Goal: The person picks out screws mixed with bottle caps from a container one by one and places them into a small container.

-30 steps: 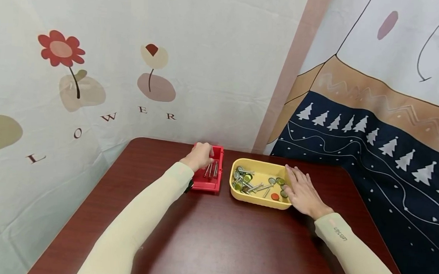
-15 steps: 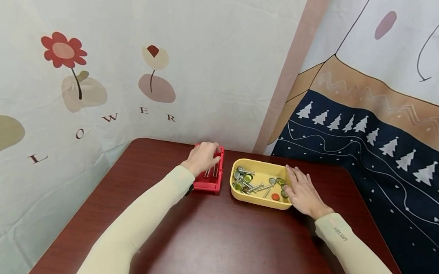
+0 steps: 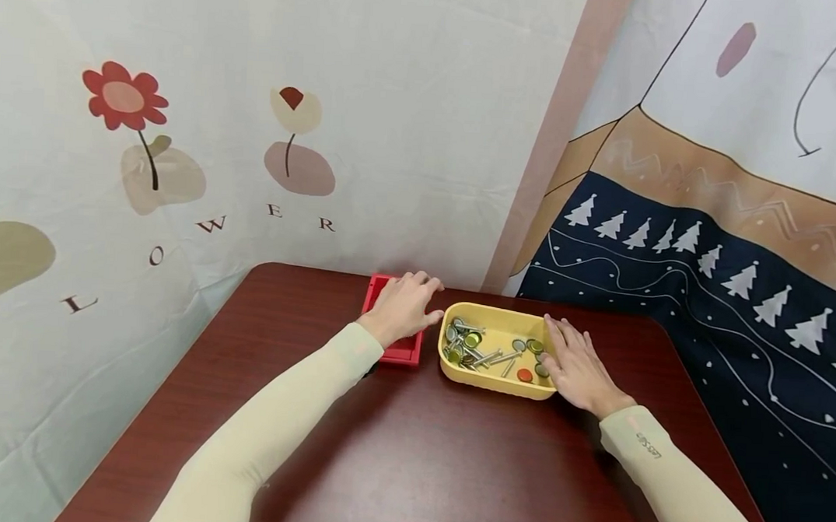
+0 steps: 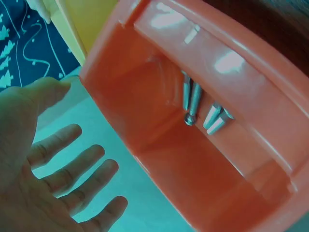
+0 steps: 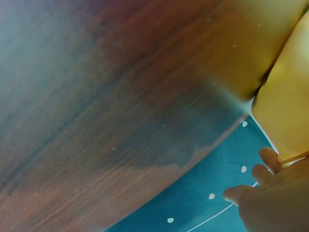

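Note:
My left hand (image 3: pixel 403 305) hovers above the red bin (image 3: pixel 403 355), its fingers spread and holding nothing; the thumb is near the left rim of the yellow tray (image 3: pixel 498 385). Several metal nails (image 4: pixel 194 102) lie inside the red bin in the left wrist view. In the yellow tray are more nails (image 3: pixel 487 358), green bottle caps (image 3: pixel 472 339) and an orange cap (image 3: pixel 524 375). With straight fingers, my right hand (image 3: pixel 578 369) rests on the tray's right rim. The right wrist view shows those fingertips (image 5: pixel 236 194) beside the tray's yellow wall.
Both containers stand near the back edge of a dark reddish-brown table (image 3: pixel 444 465). A printed white cloth (image 3: pixel 409 136) hangs directly behind it. Dark blue cloth with white trees (image 3: pixel 669 280) hangs at the right.
My left hand has moved right, from inside the red bin towards the yellow tray, and its fingers have spread. The right hand and the tray have stayed in place.

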A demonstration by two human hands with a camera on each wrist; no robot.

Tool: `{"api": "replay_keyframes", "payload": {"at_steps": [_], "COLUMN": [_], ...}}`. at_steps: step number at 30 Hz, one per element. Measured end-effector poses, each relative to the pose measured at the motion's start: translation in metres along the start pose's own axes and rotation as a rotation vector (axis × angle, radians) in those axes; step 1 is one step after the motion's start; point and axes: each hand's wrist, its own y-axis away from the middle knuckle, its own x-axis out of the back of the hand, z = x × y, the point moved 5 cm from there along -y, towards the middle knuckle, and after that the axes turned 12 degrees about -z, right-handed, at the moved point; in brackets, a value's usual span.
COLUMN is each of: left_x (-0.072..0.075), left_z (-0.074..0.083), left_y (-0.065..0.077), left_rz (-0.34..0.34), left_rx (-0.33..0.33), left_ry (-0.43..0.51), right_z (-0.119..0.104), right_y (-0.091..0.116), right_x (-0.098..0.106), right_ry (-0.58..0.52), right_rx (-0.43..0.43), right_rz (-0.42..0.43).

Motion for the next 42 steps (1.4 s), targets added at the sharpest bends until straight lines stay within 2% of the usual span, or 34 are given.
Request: {"api": "replay_keyframes", "payload": {"at_steps": [7, 17, 21, 27, 30, 35, 39, 42], "left_x": [-0.007, -0.011, -0.013, -0.020, -0.022, -0.028, -0.026, -0.027], "left_z": [0.021, 0.047, 0.059, 0.076, 0.086, 0.105, 0.112, 0.117], "left_y": [-0.006, -0.011, -0.017, -0.024, -0.029, -0.039, -0.042, -0.045], "left_rz": [-0.025, -0.139, -0.179, -0.236, -0.276, -0.347, -0.373, -0.425], "left_rx": [-0.066, -0.128, -0.157, -0.212, -0.233, -0.251, -0.253, -0.230], "left_ry": [-0.061, -0.159, -0.224, -0.258, -0.304, -0.362, -0.383, -0.380], "right_z": [0.001, 0.001, 0.000, 0.000, 0.000, 0.004, 0.003, 0.003], "right_y": [0.001, -0.004, -0.005, -0.005, -0.004, 0.000, -0.001, -0.001], "right_x": [0.000, -0.001, 0.000, -0.002, -0.002, 0.000, 0.000, -0.002], "right_ry": [-0.004, -0.003, -0.002, -0.005, -0.002, 0.000, -0.002, -0.002], "right_rx": [0.006, 0.018, 0.018, 0.016, 0.017, 0.012, 0.020, 0.018], "right_rz": [0.006, 0.005, 0.010, -0.003, -0.004, -0.003, -0.002, -0.013]}}
